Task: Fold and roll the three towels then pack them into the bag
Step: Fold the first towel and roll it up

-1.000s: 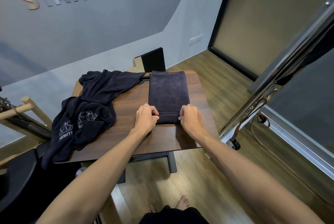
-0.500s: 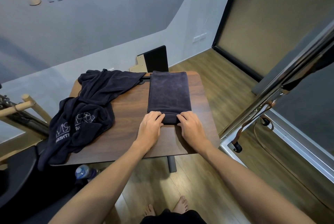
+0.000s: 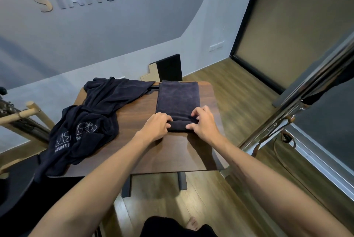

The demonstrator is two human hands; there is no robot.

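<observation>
- Head view: your left hand [image 3: 157, 126] and right hand [image 3: 204, 122] are both curled onto the near end of the dark, folded, strip-shaped towel [image 3: 178, 99], fingertips pinching the first small turn of a roll that lies between them; the rest of the strip lies flat, running away from your hands across the brown wooden table [image 3: 145, 152].
- If one hand pushes ahead of the other, the roll will likely skew into a cone and no longer track straight along the strip.
- Too light a pinch on so small a core could let the soft pile spring open, so keep it tucked tight.
- Beyond your fingers, the strip's far end reaches the table's far edge; dragging instead of rolling may bunch it or shift its folded layers.
- Left of your left hand, the heap of dark crumpled towels [image 3: 90, 120] hangs over the table's edge; a nudge could slide it off.
- No bag is identifiable here.
</observation>
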